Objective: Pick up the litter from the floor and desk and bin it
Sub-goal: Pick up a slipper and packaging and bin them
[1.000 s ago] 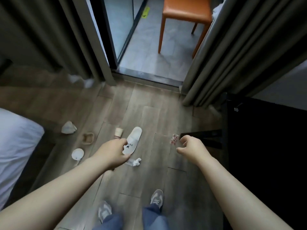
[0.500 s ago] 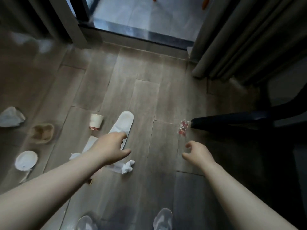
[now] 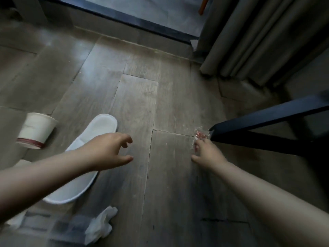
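A small clear wrapper with red print (image 3: 200, 134) lies on the wood floor, right against the foot of a black furniture leg (image 3: 267, 116). My right hand (image 3: 206, 154) reaches down to it; the fingertips touch its near edge and the thumb sticks out to the side, so nothing is pinched. My left hand (image 3: 108, 150) hovers over a white slipper (image 3: 102, 124), fingers spread and empty. A white paper cup with a red band (image 3: 35, 131) lies on its side at the left. A crumpled white tissue (image 3: 101, 223) sits on the floor near the bottom.
Grey curtains (image 3: 258, 38) hang at the upper right, down to the floor. A dark door threshold (image 3: 128, 20) crosses the top, with tiled floor beyond. The black furniture frame fills the right side. More white paper shows under my left forearm.
The view has dropped closer to the floor. My right hand has moved forward from short of the wrapper until its fingertips touch it. My left hand stays open over the slipper.
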A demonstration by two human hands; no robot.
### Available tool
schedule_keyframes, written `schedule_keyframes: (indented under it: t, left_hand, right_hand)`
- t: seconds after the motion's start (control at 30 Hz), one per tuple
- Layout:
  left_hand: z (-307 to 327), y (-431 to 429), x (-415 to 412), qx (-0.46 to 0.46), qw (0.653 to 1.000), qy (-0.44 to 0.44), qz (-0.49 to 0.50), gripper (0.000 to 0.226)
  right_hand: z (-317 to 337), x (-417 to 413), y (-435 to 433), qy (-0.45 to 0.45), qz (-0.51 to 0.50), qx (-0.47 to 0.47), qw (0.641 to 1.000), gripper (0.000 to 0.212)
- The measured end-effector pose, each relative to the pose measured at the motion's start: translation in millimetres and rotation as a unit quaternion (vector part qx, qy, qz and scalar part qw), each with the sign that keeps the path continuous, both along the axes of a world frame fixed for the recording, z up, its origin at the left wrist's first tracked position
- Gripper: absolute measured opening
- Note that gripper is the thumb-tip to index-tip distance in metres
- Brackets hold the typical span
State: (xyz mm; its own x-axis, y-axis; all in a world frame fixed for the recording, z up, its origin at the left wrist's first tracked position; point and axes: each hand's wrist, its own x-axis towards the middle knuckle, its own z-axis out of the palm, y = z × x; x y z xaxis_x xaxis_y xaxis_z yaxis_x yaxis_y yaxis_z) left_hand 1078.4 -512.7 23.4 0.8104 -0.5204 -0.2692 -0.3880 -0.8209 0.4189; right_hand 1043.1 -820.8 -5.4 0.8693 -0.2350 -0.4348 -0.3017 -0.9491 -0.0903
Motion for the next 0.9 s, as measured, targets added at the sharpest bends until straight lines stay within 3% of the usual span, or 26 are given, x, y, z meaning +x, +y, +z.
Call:
schedule_keyframes:
  t: [0.3,0.53,0.67,0.77,0.9]
  left_hand:
    - [8.4,31.4,-27.0,0.042,0.998,-0.039,0.007,0.047]
    - [15.0,62.5,-39.2,0.029,0.998,-0.049,0.041,0.044]
    - [9.1,89.4,-54.8,0.031,0.996,-0.043,0.069,0.048]
    - [6.6,107.1,-61.9,0.03,0.996,-0.038,0.08,0.068]
    - [6.8,119.9,-74.1,0.021,0.99,-0.052,0.126,0.074]
  right_hand:
    - [-3.3,0.7,-16.1,-0.034,-0.029,0.044,0.998,0.074]
    - [-22.8,-2.2,9.4,0.046,-0.019,0.094,0.994,0.083]
    - [-31.6,-30.1,54.8,0.029,0.119,0.108,0.987,0.081]
    - [-26.4,-57.9,88.9,0.024,0.225,0.134,0.965,0.071]
    - [-13.2,-89.7,123.6,0.018,0.31,0.204,0.929,0.065]
